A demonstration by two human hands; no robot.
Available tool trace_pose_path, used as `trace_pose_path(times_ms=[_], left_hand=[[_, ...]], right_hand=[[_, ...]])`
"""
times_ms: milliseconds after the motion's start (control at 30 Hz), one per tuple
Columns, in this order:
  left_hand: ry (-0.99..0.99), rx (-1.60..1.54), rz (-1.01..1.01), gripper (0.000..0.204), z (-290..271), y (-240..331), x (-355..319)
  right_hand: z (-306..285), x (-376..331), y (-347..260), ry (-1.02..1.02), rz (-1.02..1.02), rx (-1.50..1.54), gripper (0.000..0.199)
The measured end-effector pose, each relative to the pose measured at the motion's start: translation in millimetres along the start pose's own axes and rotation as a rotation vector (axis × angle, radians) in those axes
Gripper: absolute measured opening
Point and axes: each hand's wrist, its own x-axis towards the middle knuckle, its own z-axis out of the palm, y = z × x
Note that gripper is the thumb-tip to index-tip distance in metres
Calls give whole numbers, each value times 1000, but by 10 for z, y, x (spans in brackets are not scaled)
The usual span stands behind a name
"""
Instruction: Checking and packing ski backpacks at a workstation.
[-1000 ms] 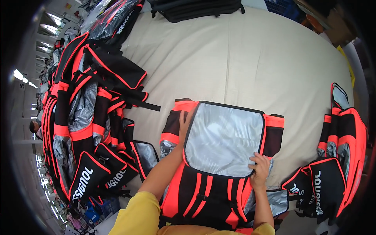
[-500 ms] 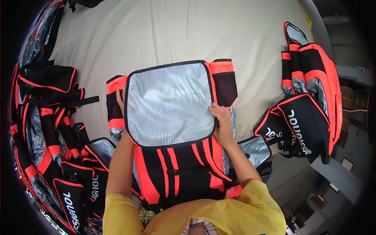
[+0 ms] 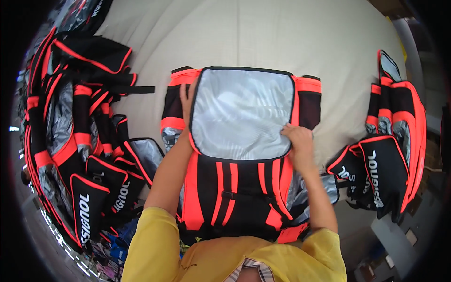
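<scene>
Beige cloth, bag (image 3: 242,141) under right hand (image 3: 299,142)

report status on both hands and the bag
Left hand at left edge of silver panel, right hand on its right edge. Bag lying straps up. Bag pile to the left, more bags to the right.

The backpack's (image 3: 246,188) lower end is hidden by the yellow shirt (image 3: 216,254), itself cut off by the bottom edge. Part of the left hand (image 3: 187,101) lies out of sight at the silver-lined flap (image 3: 242,113); the right hand's (image 3: 300,143) thumb cannot be made out. The upper edge crops the cream cloth (image 3: 235,42) and the plastic-wrapped bag (image 3: 82,16). Clutter (image 3: 110,261) at lower left is too small and blurred to identify.
</scene>
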Motion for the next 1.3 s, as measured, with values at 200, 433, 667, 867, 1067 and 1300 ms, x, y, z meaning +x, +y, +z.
trace_pose_path(times_ms=[200, 433, 667, 867, 1067, 1300], left_hand=[[-55, -57, -90, 54, -141, 229, 122], [-12, -156, -162, 44, -259, 226, 102], [0, -203, -180, 45, -308, 179, 59], [-4, -160, -116, 45, -189, 191, 68], [127, 57, 0, 34, -126, -97, 41], [21, 75, 9, 40, 215, 66, 49]], right_hand=[[-1244, 1931, 180, -107, 259, 545, 24], [-233, 1192, -579, 330, 80, -1, 35], [-195, -1068, -615, 495, 667, -46, 33], [-476, -2910, -245, 567, 1068, -245, 30], [-236, -3453, -35, 724, 1326, -257, 34], [-344, -3604, -116, 919, 1419, -48, 32]])
